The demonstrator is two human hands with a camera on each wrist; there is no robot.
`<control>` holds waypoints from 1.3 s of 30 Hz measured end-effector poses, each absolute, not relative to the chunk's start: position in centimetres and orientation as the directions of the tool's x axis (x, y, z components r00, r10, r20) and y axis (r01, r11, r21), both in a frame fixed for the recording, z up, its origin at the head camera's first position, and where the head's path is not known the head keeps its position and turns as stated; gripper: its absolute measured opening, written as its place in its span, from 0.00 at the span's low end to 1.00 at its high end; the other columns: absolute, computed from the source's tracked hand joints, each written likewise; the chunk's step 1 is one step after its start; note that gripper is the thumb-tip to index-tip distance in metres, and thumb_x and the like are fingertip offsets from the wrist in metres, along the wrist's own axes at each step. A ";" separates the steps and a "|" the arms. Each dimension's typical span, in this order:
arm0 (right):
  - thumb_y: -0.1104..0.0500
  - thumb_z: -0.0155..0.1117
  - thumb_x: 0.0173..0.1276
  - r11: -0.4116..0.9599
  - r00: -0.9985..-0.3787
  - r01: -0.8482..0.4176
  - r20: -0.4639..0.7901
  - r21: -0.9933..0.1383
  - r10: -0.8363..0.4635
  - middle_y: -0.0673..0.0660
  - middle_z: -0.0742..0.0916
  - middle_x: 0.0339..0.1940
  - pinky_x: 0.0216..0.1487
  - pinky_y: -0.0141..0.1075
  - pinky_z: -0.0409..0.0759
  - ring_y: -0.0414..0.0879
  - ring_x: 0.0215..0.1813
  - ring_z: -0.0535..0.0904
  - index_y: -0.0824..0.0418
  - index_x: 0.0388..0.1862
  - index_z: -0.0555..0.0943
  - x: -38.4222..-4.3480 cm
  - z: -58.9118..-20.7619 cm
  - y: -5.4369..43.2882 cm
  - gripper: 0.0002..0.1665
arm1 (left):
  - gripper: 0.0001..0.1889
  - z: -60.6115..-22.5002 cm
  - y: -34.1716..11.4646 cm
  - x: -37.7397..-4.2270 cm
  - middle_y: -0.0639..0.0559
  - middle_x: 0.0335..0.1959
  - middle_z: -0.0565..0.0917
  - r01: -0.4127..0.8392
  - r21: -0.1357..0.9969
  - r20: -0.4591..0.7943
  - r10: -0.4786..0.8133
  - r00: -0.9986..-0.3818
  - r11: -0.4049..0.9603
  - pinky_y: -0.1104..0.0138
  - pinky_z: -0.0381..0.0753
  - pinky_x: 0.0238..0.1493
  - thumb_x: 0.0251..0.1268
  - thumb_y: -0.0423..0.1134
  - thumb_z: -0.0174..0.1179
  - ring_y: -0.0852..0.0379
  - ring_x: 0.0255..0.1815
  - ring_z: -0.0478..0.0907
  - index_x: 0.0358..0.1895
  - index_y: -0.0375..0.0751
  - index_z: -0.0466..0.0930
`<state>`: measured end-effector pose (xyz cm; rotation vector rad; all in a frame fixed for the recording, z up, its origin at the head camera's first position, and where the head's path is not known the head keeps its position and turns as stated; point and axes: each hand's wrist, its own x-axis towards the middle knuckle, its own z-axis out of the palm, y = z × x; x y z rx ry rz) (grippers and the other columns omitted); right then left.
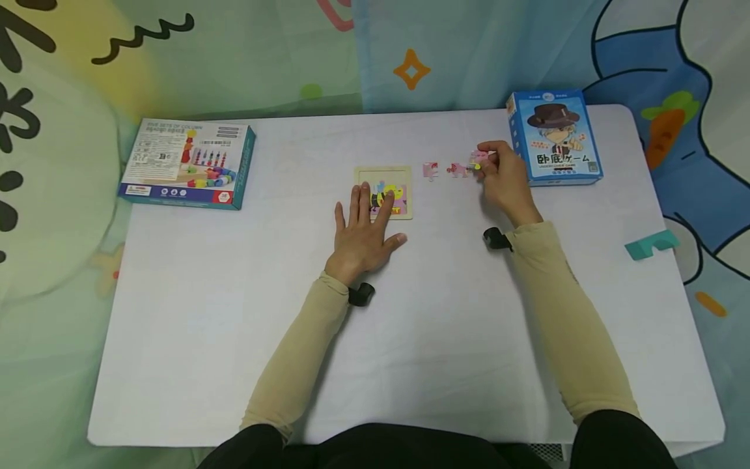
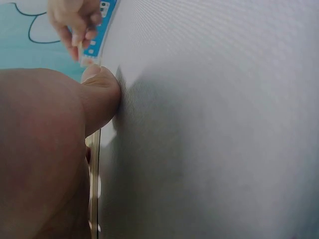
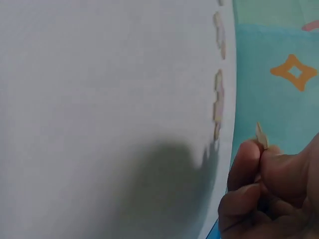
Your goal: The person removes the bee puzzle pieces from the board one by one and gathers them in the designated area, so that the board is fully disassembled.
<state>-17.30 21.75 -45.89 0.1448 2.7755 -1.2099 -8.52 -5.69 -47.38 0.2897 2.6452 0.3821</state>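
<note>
A small wooden-framed jigsaw puzzle (image 1: 383, 174) with a bee picture lies at the middle of the table. My left hand (image 1: 362, 240) rests over its lower left part with fingers straight, hiding some of the picture. In the left wrist view, the thumb (image 2: 102, 94) sticks out beside the frame's thin edge (image 2: 94, 184). Off to the right, my right hand (image 1: 502, 174) pinches a pink puzzle piece (image 1: 478, 156) between thumb and fingers, raised over the table. The piece's thin pale edge (image 3: 261, 137) shows in the right wrist view. Two pink pieces, one nearer (image 1: 430, 170) the frame and one farther (image 1: 456, 170), lie between the hands.
Beside the right hand a blue game box (image 1: 562, 153) lies near the back edge. A flat box (image 1: 186, 163) with pictured colored columns sits at the back left. At the right edge lies a teal notched piece (image 1: 652, 245). Printed curtains hang behind the white table (image 1: 234, 312).
</note>
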 end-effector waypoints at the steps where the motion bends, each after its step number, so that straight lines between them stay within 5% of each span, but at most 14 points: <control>1: 0.65 0.44 0.87 0.683 -0.989 0.135 -0.142 -0.718 0.046 0.60 0.77 0.48 0.48 0.38 0.70 0.50 0.47 0.74 0.63 0.75 0.72 -17.2 -45.9 21.9 0.23 | 0.45 -47.4 -5.7 -8.5 0.41 0.87 0.20 0.139 0.312 -0.401 0.263 -0.877 0.940 0.39 0.22 0.84 0.81 0.69 0.42 0.44 0.88 0.15 0.89 0.59 0.31; 9: 0.68 0.45 0.85 0.743 -0.991 0.121 -0.117 -0.659 0.057 0.68 0.79 0.51 0.49 0.42 0.71 0.57 0.49 0.77 0.66 0.73 0.71 -16.8 -46.6 22.4 0.22 | 0.45 -47.4 -5.6 -8.5 0.41 0.87 0.21 0.139 0.315 -0.397 0.264 -0.879 0.939 0.38 0.23 0.84 0.81 0.69 0.43 0.44 0.88 0.16 0.89 0.59 0.32; 17: 0.72 0.48 0.81 0.794 -0.997 0.056 -0.069 -0.606 0.017 0.73 0.78 0.54 0.63 0.57 0.67 0.65 0.59 0.70 0.71 0.69 0.74 -16.9 -46.8 22.4 0.21 | 0.45 -47.4 -5.6 -8.5 0.41 0.87 0.21 0.134 0.314 -0.400 0.259 -0.879 0.940 0.39 0.23 0.84 0.81 0.69 0.43 0.44 0.88 0.16 0.89 0.59 0.32; 30: 0.72 0.50 0.79 0.806 -0.998 0.052 -0.057 -0.589 0.023 0.73 0.79 0.49 0.61 0.57 0.67 0.65 0.60 0.70 0.67 0.66 0.79 -17.1 -46.6 22.4 0.21 | 0.45 -47.1 -5.7 -8.4 0.42 0.88 0.21 0.128 0.335 -0.392 0.262 -0.882 0.933 0.40 0.22 0.84 0.81 0.68 0.45 0.45 0.88 0.15 0.89 0.59 0.33; 39: 0.72 0.51 0.78 0.798 -0.994 0.092 -0.103 -0.595 0.037 0.75 0.79 0.57 0.65 0.58 0.67 0.67 0.64 0.70 0.69 0.65 0.80 -17.3 -46.3 22.3 0.21 | 0.45 -47.3 -5.7 -8.5 0.43 0.88 0.21 0.124 0.331 -0.395 0.256 -0.882 0.936 0.40 0.21 0.84 0.81 0.68 0.44 0.46 0.88 0.15 0.89 0.61 0.31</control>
